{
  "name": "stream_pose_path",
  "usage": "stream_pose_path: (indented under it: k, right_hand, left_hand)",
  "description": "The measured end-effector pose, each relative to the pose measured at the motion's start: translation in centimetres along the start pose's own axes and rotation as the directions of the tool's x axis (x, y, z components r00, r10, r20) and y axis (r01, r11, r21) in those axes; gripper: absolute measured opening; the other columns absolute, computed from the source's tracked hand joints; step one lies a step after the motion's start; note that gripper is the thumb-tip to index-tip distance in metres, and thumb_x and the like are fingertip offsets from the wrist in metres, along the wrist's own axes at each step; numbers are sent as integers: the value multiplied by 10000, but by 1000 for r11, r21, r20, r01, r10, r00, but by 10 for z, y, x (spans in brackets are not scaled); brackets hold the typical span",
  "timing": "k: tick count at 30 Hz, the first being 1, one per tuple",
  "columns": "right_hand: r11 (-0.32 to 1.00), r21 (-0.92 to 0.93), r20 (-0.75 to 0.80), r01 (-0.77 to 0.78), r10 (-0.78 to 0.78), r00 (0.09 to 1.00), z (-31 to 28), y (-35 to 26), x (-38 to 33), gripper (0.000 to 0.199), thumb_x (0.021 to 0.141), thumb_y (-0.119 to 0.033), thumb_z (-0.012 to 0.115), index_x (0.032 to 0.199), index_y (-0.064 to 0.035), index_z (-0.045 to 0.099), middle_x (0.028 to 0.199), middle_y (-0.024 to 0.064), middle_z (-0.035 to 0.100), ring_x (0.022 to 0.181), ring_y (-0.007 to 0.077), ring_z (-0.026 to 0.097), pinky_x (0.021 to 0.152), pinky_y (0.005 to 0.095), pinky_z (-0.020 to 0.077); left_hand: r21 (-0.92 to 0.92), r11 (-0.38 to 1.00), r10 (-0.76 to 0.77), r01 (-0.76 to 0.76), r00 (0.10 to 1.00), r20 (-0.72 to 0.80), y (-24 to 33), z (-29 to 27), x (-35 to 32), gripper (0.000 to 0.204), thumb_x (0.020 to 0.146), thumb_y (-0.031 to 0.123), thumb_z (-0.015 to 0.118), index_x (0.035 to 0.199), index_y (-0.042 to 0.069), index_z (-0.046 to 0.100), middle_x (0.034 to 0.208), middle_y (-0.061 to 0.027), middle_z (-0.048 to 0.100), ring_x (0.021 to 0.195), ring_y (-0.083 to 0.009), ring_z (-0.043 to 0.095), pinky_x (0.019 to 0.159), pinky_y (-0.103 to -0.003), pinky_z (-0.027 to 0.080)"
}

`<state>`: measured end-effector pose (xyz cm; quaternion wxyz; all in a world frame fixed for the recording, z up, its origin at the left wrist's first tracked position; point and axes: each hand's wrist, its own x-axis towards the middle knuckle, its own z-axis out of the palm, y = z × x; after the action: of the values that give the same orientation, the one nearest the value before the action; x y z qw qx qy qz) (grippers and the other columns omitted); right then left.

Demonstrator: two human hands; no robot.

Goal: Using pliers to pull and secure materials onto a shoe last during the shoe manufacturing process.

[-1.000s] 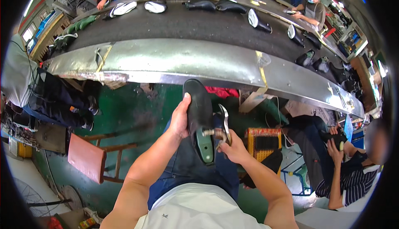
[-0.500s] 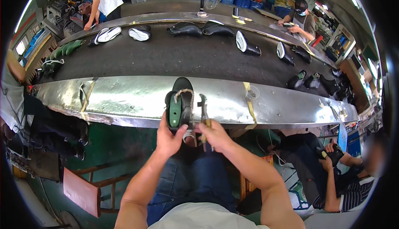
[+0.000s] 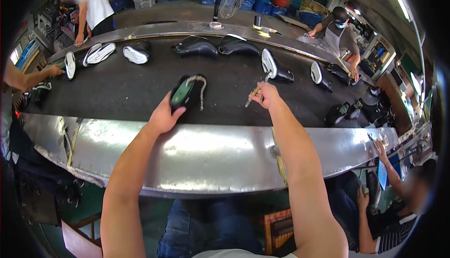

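Observation:
My left hand (image 3: 164,116) is closed round one end of a black shoe (image 3: 200,94), held over the dark belt. A green last (image 3: 182,92) fills the shoe's opening, and a pale braided cord (image 3: 202,99) hangs off its side. My right hand (image 3: 265,96) reaches out over the belt, fingers wrapped round metal pincers (image 3: 256,91). Their upper end overlaps a black shoe with a white sole (image 3: 280,70) lying on its side; I cannot tell whether they touch.
The dark belt (image 3: 145,87) carries several more shoes, some black uppers (image 3: 197,46) among them. A metal ledge (image 3: 211,152) runs along its near side. Co-workers stand at far left (image 3: 98,10) and far right (image 3: 341,31); another sits at near right (image 3: 396,216). A stool (image 3: 79,234) stands lower left.
Both hands have moved forward from the metal ledge to above the belt and spread apart. The held shoe has gone with my left hand, the pincers with my right.

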<state>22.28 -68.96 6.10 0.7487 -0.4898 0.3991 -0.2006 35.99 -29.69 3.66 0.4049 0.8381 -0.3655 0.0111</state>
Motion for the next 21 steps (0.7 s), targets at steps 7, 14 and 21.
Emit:
stream_pose_path:
  k: [7, 14, 21]
  right_hand:
    - [994, 93, -67, 60, -53, 996, -6, -12, 135, 240, 1052, -173, 526, 1221, -7, 488, 944, 126, 520, 670, 205, 576, 825, 499, 649]
    - [979, 140, -241, 148, -112, 964, -17, -16, 174, 121, 1043, -188, 546, 1064, -71, 527, 823, 60, 603, 653, 183, 622, 439, 275, 423]
    - [958, -169, -285, 233, -274, 918, -20, -17, 106, 101, 1034, -176, 552, 1027, -76, 562, 758, 46, 612, 557, 147, 594, 373, 261, 343]
  left_hand:
    - [232, 948, -249, 218, 962, 115, -5, 5, 20, 651, 959, 486, 638, 1333, -26, 490, 1165, -293, 666, 1121, -457, 631, 949, -496, 507]
    - [294, 932, -263, 213, 954, 142, -6, 7, 24, 657, 953, 502, 640, 1322, -21, 492, 1141, -281, 671, 1101, -456, 639, 941, -499, 514]
    - [348, 911, -272, 219, 956, 112, 2, 3, 19, 792, 939, 535, 646, 1438, -36, 416, 1185, -284, 662, 1123, -436, 639, 965, -486, 509]
